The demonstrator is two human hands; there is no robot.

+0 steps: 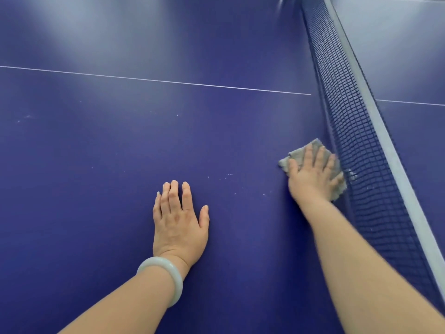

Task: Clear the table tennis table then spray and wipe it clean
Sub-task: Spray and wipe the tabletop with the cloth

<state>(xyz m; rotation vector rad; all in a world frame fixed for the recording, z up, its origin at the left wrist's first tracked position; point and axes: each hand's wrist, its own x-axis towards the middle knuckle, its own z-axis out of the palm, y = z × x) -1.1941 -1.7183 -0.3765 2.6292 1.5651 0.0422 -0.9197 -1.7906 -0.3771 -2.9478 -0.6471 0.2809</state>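
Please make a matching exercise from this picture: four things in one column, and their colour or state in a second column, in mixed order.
Things:
1. cloth
2. left hand
3. bracelet
4. net

States:
A. stands upright across the blue table
B. pale green, on the wrist
C. grey, pressed under the right hand
D. flat on the table, holds nothing

Pairs: 1-C, 2-D, 3-B, 4-A

The counter [120,145] has a smooth, dark blue painted top with a soft sheen, flecked with pale specks. The net [361,150] is dark woven mesh with a pale fabric band along its top. The cloth [298,153] looks soft, grey and matt. The bangle [166,276] is glossy, pale and stone-like.
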